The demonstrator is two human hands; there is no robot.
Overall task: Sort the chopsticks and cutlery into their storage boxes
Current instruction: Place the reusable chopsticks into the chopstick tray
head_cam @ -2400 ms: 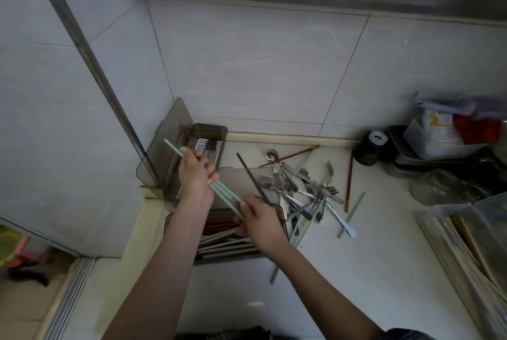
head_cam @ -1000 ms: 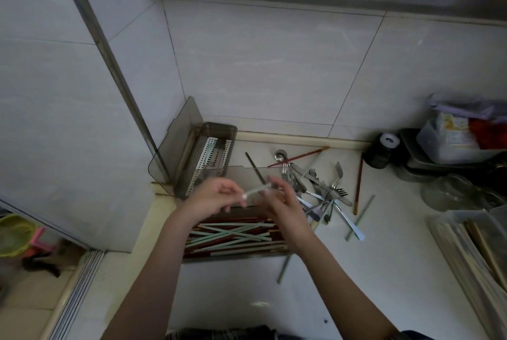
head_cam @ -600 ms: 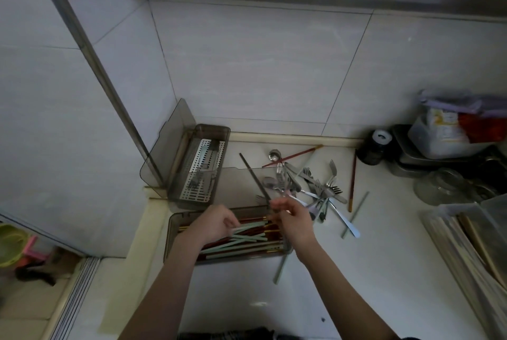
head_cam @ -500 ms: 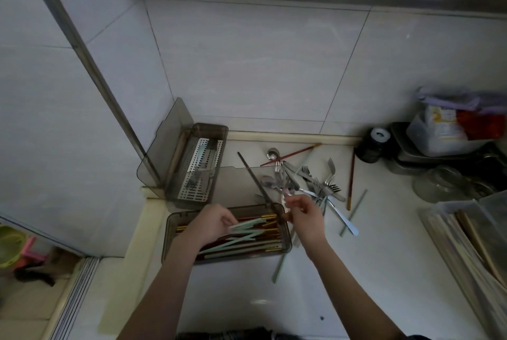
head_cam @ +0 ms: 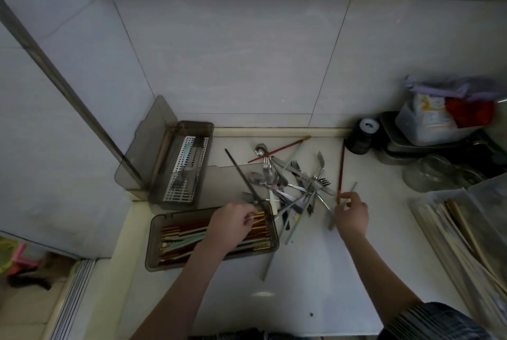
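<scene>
- My right hand (head_cam: 351,216) has swung out of the near box and over to the right side of the pile; its fingertips now pinch the near end of a red chopstick (head_cam: 341,172) lying on the counter, with a pale green chopstick (head_cam: 352,188) just beside it.
- My left hand (head_cam: 231,223) stays over the chopstick box (head_cam: 156,246), fingers curled, pinching the tip of something thin and pale. Too small to say just what.
- The mint pair I was carrying a moment ago is down now: it lies among the red-and-gold and mint chopsticks in that box. So that pair is sorted, and I reckon the red one is next.
- A long dark chopstick (head_cam: 244,177) leans across the box's raised lid.
- The cutlery pile (head_cam: 296,183), forks and spoons tangled together, sits between my hands, still unsorted; another red chopstick (head_cam: 279,149) lies behind it, a grey-green one (head_cam: 270,262) in front.
- The cutlery box (head_cam: 183,164) by the wall holds only a few pieces on its perforated tray.
- Plenty left, I judge: loose chopsticks first, then the whole metal heap.
</scene>
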